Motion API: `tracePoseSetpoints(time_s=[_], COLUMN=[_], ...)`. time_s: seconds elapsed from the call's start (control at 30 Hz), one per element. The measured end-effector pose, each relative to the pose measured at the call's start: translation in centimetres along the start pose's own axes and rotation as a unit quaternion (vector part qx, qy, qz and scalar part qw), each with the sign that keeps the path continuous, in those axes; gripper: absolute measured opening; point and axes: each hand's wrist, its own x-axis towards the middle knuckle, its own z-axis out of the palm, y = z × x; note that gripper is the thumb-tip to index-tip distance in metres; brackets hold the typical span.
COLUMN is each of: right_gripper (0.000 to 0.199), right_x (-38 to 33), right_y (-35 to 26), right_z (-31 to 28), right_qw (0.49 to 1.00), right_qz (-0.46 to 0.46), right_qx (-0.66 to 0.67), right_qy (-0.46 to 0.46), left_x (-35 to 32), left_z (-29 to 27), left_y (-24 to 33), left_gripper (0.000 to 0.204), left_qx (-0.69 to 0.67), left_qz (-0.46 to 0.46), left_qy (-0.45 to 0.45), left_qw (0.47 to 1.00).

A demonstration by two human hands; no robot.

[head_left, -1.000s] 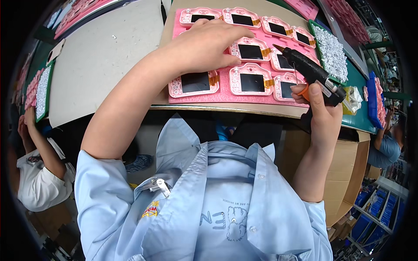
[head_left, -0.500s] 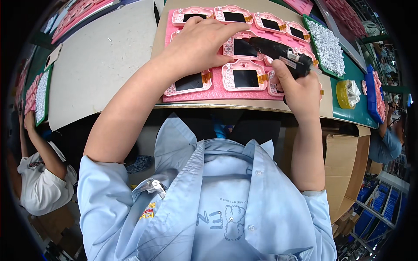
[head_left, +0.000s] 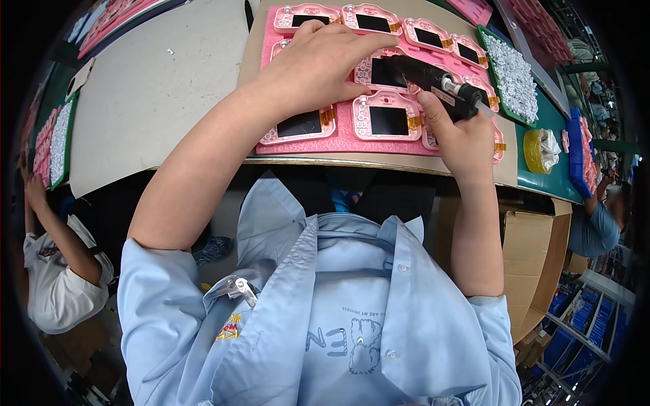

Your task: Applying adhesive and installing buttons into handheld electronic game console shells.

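A pink foam board (head_left: 342, 143) carries several pink plastic housings, each with a dark screen and an amber ribbon. My left hand (head_left: 308, 71) rests over the left part of the board, its thumb and forefinger spread at a middle-row housing (head_left: 363, 71). Other fingers of that hand reach toward the back row. In my right hand (head_left: 467, 139) is a black hot glue gun (head_left: 440, 84), a clear stick jutting from its rear. Its nozzle points left over the screen of the middle-row housing; whether it touches cannot be seen. A front-row housing (head_left: 387, 116) lies just below.
A green tray (head_left: 511, 78) of small white parts stands right of the board. Beyond it are a yellow tape roll (head_left: 540, 150) and a blue bin (head_left: 581, 152) of pink parts. A cardboard box (head_left: 531, 257) sits below the table's right side. Co-workers are at both sides.
The view has shifted slightly, so the board appears a little farther right. The glue gun has tilted slightly, its nozzle still over the same housing. My left hand keeps nearly the same pose.
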Motion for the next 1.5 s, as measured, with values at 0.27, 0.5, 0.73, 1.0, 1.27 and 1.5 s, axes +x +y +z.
tracePoseSetpoints(time_s=[0.27,0.5,0.73,1.0,1.27,1.5], right_gripper=[0.035,0.033,0.032,0.031,0.031,0.037], right_x=[-1.2,-1.4,-2.1,-2.2,-1.8,-0.3], right_y=[-0.6,-0.1,0.0,0.0,-2.4,-1.3], right_z=[-2.5,-3.4,-2.7,-2.5,-2.1,-2.3], right_qw=[0.997,0.988,0.976,0.967,0.959,0.998], right_qz=[0.030,0.035,-0.083,-0.109,-0.075,-0.002], right_qx=[-0.060,-0.135,-0.200,-0.231,-0.269,-0.058], right_qy=[-0.041,-0.068,-0.029,-0.019,-0.046,-0.032], left_x=[-0.1,1.2,1.3,1.4,0.9,0.2], left_z=[0.2,-2.2,-2.4,-3.1,-2.6,-1.0], left_y=[-0.1,0.8,0.8,0.8,0.4,0.9], left_gripper=[0.061,0.058,0.060,0.059,0.054,0.062], left_qx=[-0.058,-0.060,-0.046,-0.069,-0.081,-0.063], left_qz=[0.010,0.037,0.031,0.032,0.059,-0.015], left_qy=[0.015,-0.112,-0.142,-0.162,-0.122,-0.041], left_qw=[0.998,0.991,0.988,0.984,0.987,0.997])
